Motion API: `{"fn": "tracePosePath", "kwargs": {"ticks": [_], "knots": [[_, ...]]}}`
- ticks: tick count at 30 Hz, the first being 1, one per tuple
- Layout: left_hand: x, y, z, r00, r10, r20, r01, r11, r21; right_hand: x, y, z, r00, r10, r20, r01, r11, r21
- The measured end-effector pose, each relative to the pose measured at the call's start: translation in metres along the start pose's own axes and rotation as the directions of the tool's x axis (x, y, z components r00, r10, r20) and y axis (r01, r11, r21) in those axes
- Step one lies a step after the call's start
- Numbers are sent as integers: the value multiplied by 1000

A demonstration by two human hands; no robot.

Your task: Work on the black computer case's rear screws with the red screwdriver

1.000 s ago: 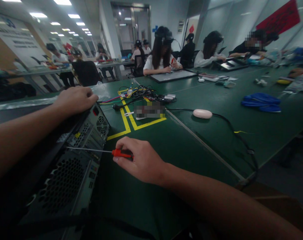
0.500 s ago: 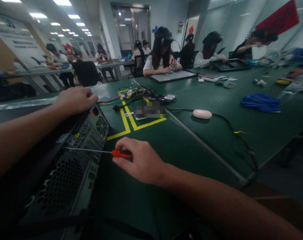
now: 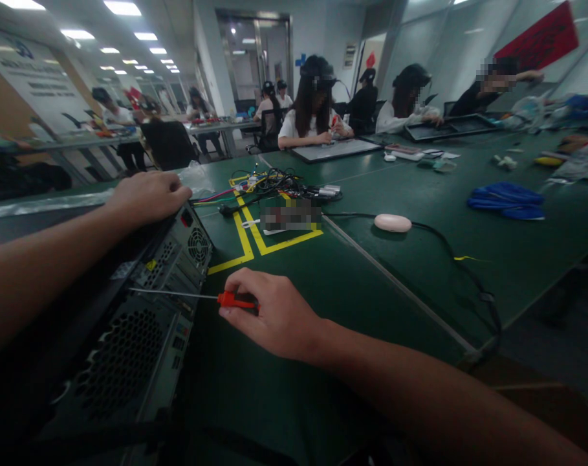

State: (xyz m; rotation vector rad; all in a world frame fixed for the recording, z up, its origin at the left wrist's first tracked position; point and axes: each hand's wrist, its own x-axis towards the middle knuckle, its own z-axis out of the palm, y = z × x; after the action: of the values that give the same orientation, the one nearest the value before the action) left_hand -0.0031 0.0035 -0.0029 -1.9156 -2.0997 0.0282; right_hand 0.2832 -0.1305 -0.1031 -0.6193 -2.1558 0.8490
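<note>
A desktop computer case (image 3: 143, 336) lies on its side at the left of the green table (image 3: 352, 285), its perforated rear panel facing me. My left hand (image 3: 145, 194) rests on the case's upper far corner, fingers curled over the edge. My right hand (image 3: 274, 314) is closed on the red handle of a screwdriver (image 3: 233, 299). Its thin metal shaft points left, and the tip meets the rear panel near the case's edge.
A tangle of cables (image 3: 274, 181) lies over yellow tape lines (image 3: 248, 243). A white oval device (image 3: 393, 222) with a black cord and a blue cloth (image 3: 507, 199) lie to the right. Several other people sit working at the table's far side.
</note>
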Motion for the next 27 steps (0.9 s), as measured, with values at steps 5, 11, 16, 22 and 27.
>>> {"fn": "tracePosePath", "kwargs": {"ticks": [5, 11, 16, 22, 27], "knots": [[-1, 1, -1, 1000, 3, -1, -3, 1000, 2, 0, 0, -1, 1000, 6, -2, -6, 1000, 4], [-2, 2, -2, 1000, -21, -3, 21, 1000, -9, 0, -1, 0, 1000, 1, 3, -1, 1000, -1], [-2, 1, -1, 1000, -4, -23, 4, 1000, -9, 0, 1, 1, 1000, -16, -12, 16, 1000, -2], [-3, 2, -2, 1000, -17, -20, 17, 1000, -4, -1, 1, 1, 1000, -12, -24, 12, 1000, 3], [-4, 3, -2, 1000, -14, -17, 14, 1000, 4, -1, -1, 0, 1000, -7, -24, 7, 1000, -8]]}}
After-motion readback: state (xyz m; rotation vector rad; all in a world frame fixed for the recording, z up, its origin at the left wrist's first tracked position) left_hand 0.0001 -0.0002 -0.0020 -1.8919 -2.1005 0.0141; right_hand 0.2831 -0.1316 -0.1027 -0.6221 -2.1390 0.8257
